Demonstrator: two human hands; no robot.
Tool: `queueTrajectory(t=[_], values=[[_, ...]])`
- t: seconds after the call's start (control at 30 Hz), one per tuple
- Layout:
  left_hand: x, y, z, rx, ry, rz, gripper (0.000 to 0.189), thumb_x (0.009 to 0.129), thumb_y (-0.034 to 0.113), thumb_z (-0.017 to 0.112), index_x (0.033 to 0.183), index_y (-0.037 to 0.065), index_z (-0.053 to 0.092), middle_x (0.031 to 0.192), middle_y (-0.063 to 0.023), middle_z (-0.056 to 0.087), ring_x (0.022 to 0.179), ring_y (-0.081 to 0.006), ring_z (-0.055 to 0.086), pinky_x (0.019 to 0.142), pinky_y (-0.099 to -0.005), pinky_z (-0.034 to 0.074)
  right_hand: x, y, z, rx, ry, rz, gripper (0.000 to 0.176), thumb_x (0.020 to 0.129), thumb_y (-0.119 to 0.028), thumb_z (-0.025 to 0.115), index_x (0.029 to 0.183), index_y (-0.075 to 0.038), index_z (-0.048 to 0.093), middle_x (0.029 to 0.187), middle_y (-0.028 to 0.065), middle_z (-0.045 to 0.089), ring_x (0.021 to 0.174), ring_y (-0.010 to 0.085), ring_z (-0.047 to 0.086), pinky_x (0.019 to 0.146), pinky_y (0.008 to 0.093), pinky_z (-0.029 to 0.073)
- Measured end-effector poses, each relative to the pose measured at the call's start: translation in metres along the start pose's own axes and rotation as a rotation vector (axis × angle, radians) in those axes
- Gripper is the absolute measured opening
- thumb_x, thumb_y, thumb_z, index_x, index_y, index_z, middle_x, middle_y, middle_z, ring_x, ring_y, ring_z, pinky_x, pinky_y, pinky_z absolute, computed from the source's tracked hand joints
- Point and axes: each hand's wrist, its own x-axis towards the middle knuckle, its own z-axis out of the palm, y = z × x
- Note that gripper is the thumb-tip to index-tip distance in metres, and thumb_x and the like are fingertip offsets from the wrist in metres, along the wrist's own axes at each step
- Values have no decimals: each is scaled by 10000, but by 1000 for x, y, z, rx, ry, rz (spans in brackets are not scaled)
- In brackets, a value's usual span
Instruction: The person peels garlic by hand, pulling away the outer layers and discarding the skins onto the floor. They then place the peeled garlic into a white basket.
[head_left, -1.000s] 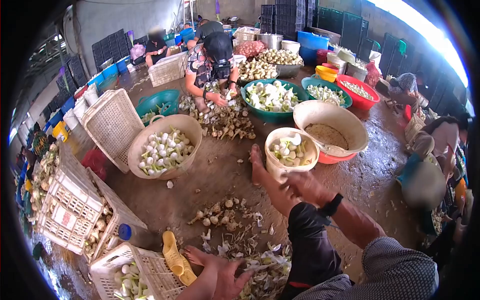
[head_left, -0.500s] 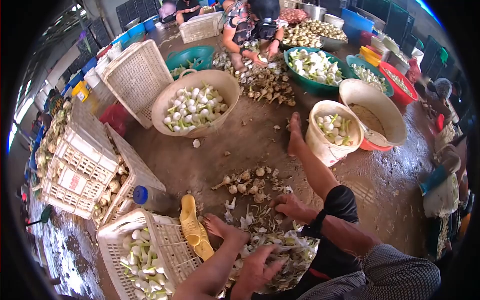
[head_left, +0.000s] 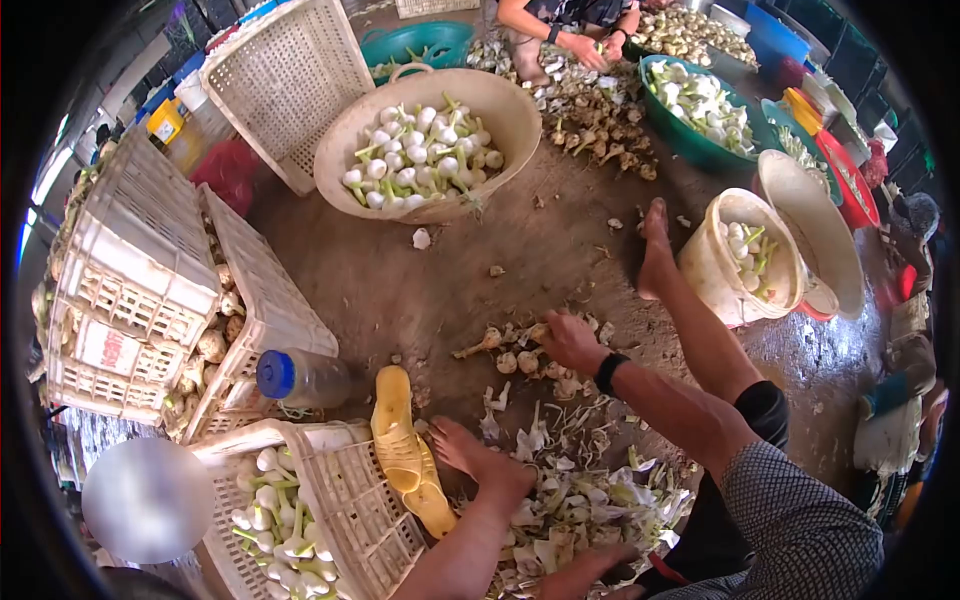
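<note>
– Bent over one unpeeled bulb (head_left: 538,331), the right hand (head_left: 572,342) lies on the garlic pile (head_left: 505,358) on the floor. If it really pinches the bulb, I cannot tell.
– And the left hand (head_left: 588,572)?
– It is below the pile, half sunk in the peelings (head_left: 580,500) and cut by the frame edge, so its grip is not visible.
– Any writing?
– Red letters on a white crate (head_left: 115,345) far left of the pile, too small to read.
– What do the containers hold?
– Above the pile, a beige basin (head_left: 515,105) holds peeled white bulbs with green stems. Right of the pile, a white bucket (head_left: 708,285) has the same. Lower left of the pile, a lattice crate (head_left: 355,510) also holds peeled bulbs.
</note>
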Motion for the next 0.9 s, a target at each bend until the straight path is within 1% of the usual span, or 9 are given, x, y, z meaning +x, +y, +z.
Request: queueTrajectory(t=[0.17, 0.23, 0.27, 0.33, 0.37, 0.57, 0.63, 0.73, 0.9], values=[[36, -78, -52, -29, -29, -196, 550, 923, 146, 555, 1409, 25, 329, 1362, -194, 466, 1131, -288, 578, 1029, -363, 417, 8, 15, 26, -84, -223, -81, 327, 797, -84, 538, 1116, -25, 580, 916, 251, 623, 901, 422, 608, 823, 509, 485], [-4, -103, -84, -7, -372, -563, 580, 934, 153, 537, 1442, 28, 289, 1388, -195, 444, 1153, -298, 566, 1070, -368, 396, -1, 18, 29, -82, -236, -86, 201, 793, -131, 570, 967, -40, 612, 808, 222, 632, 845, 430, 615, 773, 503, 497], [-111, -6, -27, 188, -543, -1110, 445, 907, 132, 622, 1313, 18, 481, 1194, -165, 586, 960, -268, 643, 902, -338, 506, -8, 12, 22, -121, -286, -28, 182, 788, -169, 589, 919, -44, 611, 818, 221, 635, 846, 426, 617, 760, 500, 499], [-230, 143, 17, 581, -979, 52, 385, 880, 131, 668, 1223, 4, 548, 1040, -157, 632, 927, -257, 645, 835, -337, 515, -29, 22, 26, -146, -337, 34, 257, 768, -290, 648, 872, -55, 633, 847, 216, 648, 852, 408, 629, 741, 486, 508], [-231, 151, 19, 593, -940, 67, 385, 880, 131, 668, 1223, 4, 548, 1040, -157, 632, 927, -257, 645, 835, -337, 515, -46, 54, 49, -200, -282, -225, 263, 748, -309, 692, 843, -65, 674, 719, 225, 630, 723, 371, 653, 640, 471, 524], [-231, 142, 17, 768, -897, 142, 545, 829, 156, 716, 1295, 13, 473, 1179, -189, 568, 1103, -296, 573, 925, -386, 472, -131, -45, -47, 287, -646, 455, 376, 833, -401, 681, 963, -49, 694, 736, 164, 654, 670, 254, 630, 626, 370, 506], [-227, 127, 15, 938, -667, 673, 504, 805, 127, 699, 1250, 9, 493, 1173, -209, 533, 1057, -380, 572, 902, -408, 480, -160, -91, -85, 766, -650, 588, 311, 860, -287, 656, 1044, -37, 673, 854, 147, 678, 710, 280, 635, 672, 370, 511], [-228, 135, 17, 984, -668, 705, 547, 775, 103, 706, 1269, 27, 483, 1218, -215, 506, 1110, -416, 533, 939, -444, 461, -196, -136, -133, 662, -561, 48, 320, 933, -299, 571, 1049, -14, 658, 868, 57, 665, 709, 130, 622, 610, 289, 509], [-231, 135, 14, 1083, -821, 645, 583, 763, 86, 703, 1303, 84, 482, 1179, -160, 569, 1077, -355, 576, 907, -419, 483, -234, -157, -159, 1010, -528, 415, 308, 946, -318, 555, 1021, -31, 637, 865, 52, 640, 685, 125, 600, 581, 301, 500]])
